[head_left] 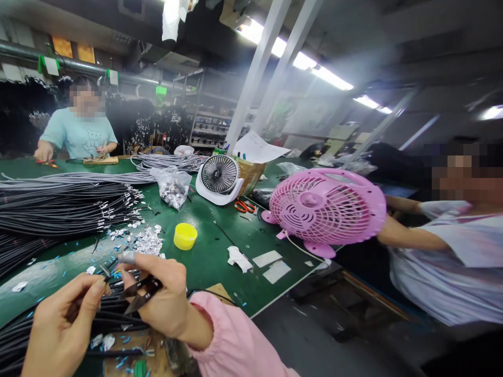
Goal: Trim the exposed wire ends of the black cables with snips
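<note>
My left hand (65,319) pinches the stripped end of a black cable (106,277), whose thin wires stick up past the fingertips. Close on its right, my right hand (168,298) is closed round small black snips (143,293), blades pointing down and left. A grey cover (127,257) wraps one of its fingertips. Beneath both hands lie more black cables (19,348) and a worn wooden board (116,365) strewn with blue wire bits. Crumpled foil scraps (147,241) are heaped beyond the hands.
Bundled black cables (58,209) cover the table's left side. Beyond the hands stand a yellow tub (185,236), a bag of small parts (173,188), a small fan (219,175) and orange scissors (245,207). A pink fan (322,207) is at right, near a co-worker (451,262); another person (80,131) sits across.
</note>
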Demonstrator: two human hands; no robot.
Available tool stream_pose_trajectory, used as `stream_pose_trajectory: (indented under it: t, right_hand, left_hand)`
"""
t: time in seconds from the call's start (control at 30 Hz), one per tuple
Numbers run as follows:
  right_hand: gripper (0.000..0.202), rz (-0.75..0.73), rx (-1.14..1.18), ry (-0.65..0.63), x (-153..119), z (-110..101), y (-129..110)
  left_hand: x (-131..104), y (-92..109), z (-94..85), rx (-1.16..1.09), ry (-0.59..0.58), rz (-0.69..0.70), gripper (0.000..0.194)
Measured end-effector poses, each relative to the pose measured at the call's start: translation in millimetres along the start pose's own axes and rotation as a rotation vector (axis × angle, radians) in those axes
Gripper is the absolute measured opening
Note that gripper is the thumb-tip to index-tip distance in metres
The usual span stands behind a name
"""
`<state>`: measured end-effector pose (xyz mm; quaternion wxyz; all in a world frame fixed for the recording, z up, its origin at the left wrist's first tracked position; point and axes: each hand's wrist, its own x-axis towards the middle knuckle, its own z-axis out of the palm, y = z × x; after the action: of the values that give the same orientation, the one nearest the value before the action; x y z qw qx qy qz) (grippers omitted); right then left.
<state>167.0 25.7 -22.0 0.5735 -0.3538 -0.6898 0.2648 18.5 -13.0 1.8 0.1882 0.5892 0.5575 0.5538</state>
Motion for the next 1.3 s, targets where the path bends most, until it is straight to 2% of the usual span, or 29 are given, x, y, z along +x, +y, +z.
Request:
stream_pose_trajectory:
  t: [0.2,0.3,0.47,0.6,0.7,0.83,0.97,1.1,1.3]
  right_hand:
    - [0.025,0.334,0.267,-0.074,14,-3,-8]
    - [0.031,0.427,0.348,-0.143,16,-5,-10]
    - [0.031,0.401,0.25,-0.112,13,-4,-8]
    - [0.031,0.364,0.271,-0.094,9,-3,-5]
    - [0.029,0.334,0.28,-0.071,11,-3,-6]
    - [0.029,0.474,0.421,-0.079,19,-4,-11]
    - [0.042,0.612,0.598,-0.124,24,-6,-13]
    - [0.042,0.605,0.694,-0.166,21,-6,-10]
    - [0.027,0.615,0.583,-0.15,20,-5,-12]
  left_hand:
    - [-2,-6,2.5,-0.022,0.013,0.037,0.059]
    - [-3,-8,1.5,-0.009,0.019,0.049,0.055]
    - [-2,0,1.0,0.017,0.039,0.137,0.048]
    - [-2,1,2.1,0.021,0.052,0.192,0.037]
    - [-2,-1,2.4,0.018,0.03,0.201,0.036]
    - [-2,-1,2.7,-0.001,0.0,0.209,0.045]
    - [-5,-7,3.8,-0.022,0.031,0.213,0.043]
    - [-9,-20,4.3,-0.022,0.057,0.221,0.034]
    - [-12,-28,4.4,-0.037,0.048,0.157,0.036]
